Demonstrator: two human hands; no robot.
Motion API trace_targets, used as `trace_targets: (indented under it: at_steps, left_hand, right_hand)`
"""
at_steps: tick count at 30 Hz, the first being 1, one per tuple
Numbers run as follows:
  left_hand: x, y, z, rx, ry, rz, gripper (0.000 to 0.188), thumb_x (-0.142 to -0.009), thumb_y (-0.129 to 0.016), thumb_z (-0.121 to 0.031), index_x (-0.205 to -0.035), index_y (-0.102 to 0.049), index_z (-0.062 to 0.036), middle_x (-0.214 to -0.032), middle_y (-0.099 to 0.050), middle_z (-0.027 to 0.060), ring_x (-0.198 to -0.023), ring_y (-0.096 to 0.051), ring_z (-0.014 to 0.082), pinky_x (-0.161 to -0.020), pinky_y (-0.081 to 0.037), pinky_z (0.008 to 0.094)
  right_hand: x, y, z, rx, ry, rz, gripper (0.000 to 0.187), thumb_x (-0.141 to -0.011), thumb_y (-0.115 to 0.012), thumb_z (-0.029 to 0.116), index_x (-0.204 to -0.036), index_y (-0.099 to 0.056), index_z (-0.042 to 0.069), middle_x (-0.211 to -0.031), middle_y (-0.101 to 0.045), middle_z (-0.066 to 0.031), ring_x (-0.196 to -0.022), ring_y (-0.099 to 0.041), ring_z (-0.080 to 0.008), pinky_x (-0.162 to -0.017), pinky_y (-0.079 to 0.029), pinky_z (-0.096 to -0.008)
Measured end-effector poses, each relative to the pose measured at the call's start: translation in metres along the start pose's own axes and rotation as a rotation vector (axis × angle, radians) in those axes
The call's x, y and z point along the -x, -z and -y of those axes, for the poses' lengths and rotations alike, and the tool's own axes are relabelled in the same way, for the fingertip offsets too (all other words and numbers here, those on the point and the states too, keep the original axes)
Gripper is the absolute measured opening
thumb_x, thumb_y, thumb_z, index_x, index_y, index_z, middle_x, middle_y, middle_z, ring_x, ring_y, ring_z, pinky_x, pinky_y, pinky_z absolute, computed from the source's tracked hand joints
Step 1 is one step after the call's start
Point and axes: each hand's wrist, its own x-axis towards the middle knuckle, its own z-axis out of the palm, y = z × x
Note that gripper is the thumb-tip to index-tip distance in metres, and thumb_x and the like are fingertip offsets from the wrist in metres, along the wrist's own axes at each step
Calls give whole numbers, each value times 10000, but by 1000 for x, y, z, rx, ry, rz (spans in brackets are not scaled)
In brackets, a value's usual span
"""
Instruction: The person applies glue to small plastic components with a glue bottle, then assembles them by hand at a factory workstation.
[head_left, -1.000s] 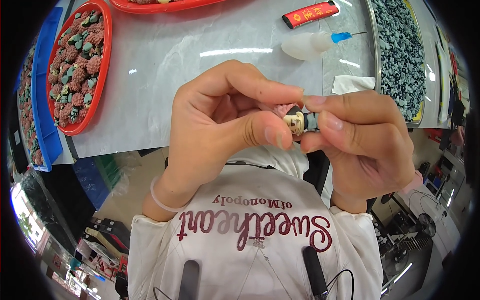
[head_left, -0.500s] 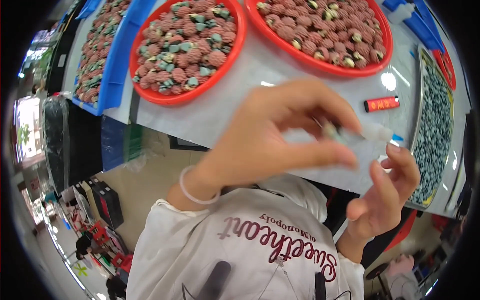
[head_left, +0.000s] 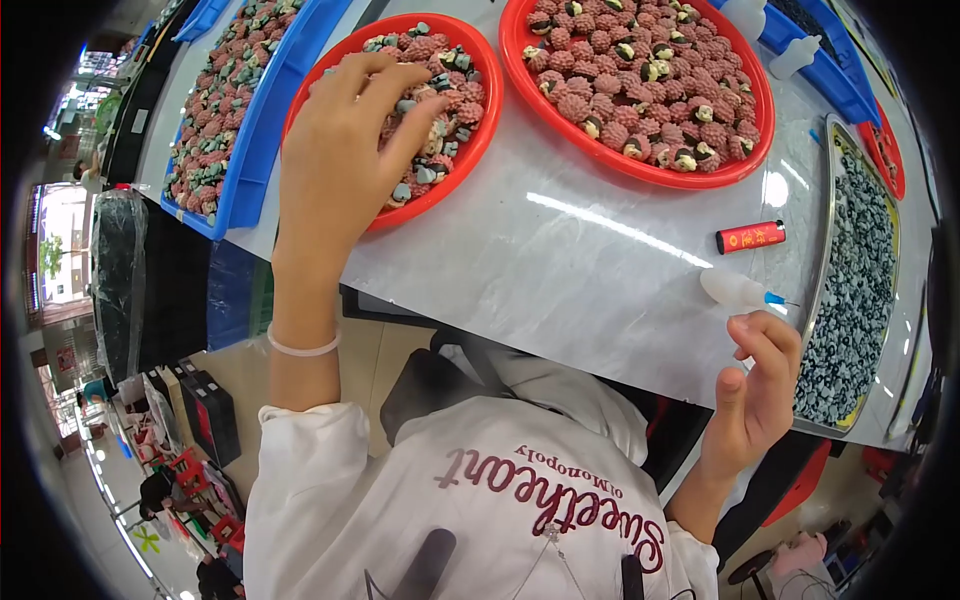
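Note:
My left hand (head_left: pixel 345 150) is over a round red tray (head_left: pixel 490 120) at the far left, fingers spread among small pink ridged pieces (head_left: pixel 465 92) topped with grey-blue bits. Its palm and fingertips face away, but the thumb stands well apart from the fingers. On the right, my right hand (head_left: pixel 755 395) hovers by the table's front edge. Its fingers are loosely bent, thumb apart, and nothing shows between them. Just beyond those fingertips lies a white squeeze bottle (head_left: pixel 732 288) with a blue needle tip. A second red tray (head_left: pixel 640 178) holds similar pink pieces, some with cream-and-black parts.
A red lighter (head_left: pixel 750 237) lies past the bottle. At right, a metal tray (head_left: pixel 822 290) is full of dark grey-blue bits. A blue tray (head_left: pixel 243 190) of pink pieces stands far left. More white bottles (head_left: pixel 795 57) sit beside a blue bin (head_left: pixel 850 90).
My left hand has swung from in front of my right hand out to the left red tray. A small piece between its fingers no longer shows. My right hand has lowered slightly.

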Motion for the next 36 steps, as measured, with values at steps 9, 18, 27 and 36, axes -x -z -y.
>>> trace_targets:
  at_steps: [9, 18, 27, 36]
  left_hand:
    - [9, -2, -6, -206, -90, 37, 291, -736, -620, -182, -1006, -573, -85, -997, -559, 68, -947, -521, 245, -781, -434, 332]
    - [8, -4, -3, -189, 22, -68, 241, -727, -633, -186, -929, -584, -64, -1020, -526, 88, -931, -503, 263, -755, -439, 343]
    - [10, 2, -9, -148, 18, 81, 316, -772, -582, -186, -1067, -545, -79, -1121, -503, 98, -1064, -446, 289, -894, -366, 358]
    - [-36, 6, -62, -70, -60, 151, 255, -769, -542, -91, -1021, -547, -53, -1032, -544, 102, -941, -520, 271, -788, -411, 350]
  right_hand:
    - [7, 6, -5, -95, -71, 34, 179, -775, -594, 119, -878, -595, -27, -823, -538, -107, -691, -457, -150, -596, -353, -228]
    - [6, 3, -2, -102, -95, 83, 106, -704, -599, -27, -808, -616, -36, -729, -568, -100, -590, -478, -132, -499, -343, -206]
    - [7, 5, -1, -78, -142, 183, 84, -736, -560, -44, -812, -595, -52, -706, -567, -105, -623, -517, -148, -556, -382, -218]
    - [3, 14, -5, -87, -72, 143, 107, -695, -578, -75, -793, -606, -41, -693, -578, -104, -595, -521, -149, -516, -377, -216]
